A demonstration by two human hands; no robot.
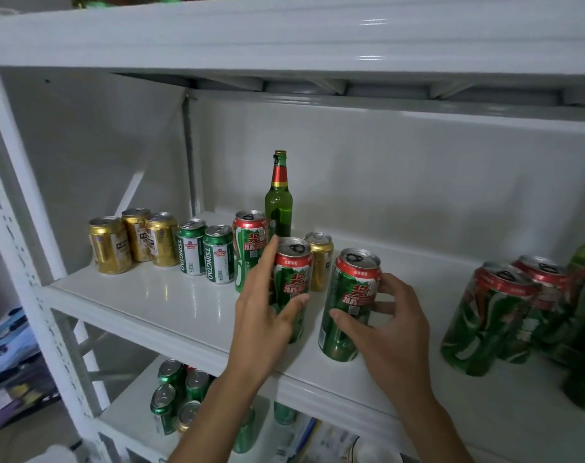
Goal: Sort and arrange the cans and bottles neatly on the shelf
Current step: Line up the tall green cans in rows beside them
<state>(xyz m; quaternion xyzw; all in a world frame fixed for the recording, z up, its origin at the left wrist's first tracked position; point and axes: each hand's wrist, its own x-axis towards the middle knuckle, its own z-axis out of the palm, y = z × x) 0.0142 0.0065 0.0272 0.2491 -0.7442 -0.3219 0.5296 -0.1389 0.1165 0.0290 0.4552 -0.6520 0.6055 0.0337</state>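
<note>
Both forearms reach up from the bottom of the view to the middle white shelf (170,305). The left hand (264,315) is wrapped around a tall green-and-red can (289,282) standing upright a little back from the shelf's front edge, thumb across the can's front and fingers (267,259) curled round its left side. The right hand (389,324) grips a second tall green-and-red can (349,295), upright near the front edge just right of the first, thumb on its front and fingers behind. A third tall can (249,245) stands just behind the left hand's can, with a green bottle (278,195) behind it and a small gold can (319,259) between the two held cans. Toward the shelf's left end stand three gold cans (134,242) and two green Tsingtao cans (206,253). More tall cans (505,309) cluster at the right end.
</note>
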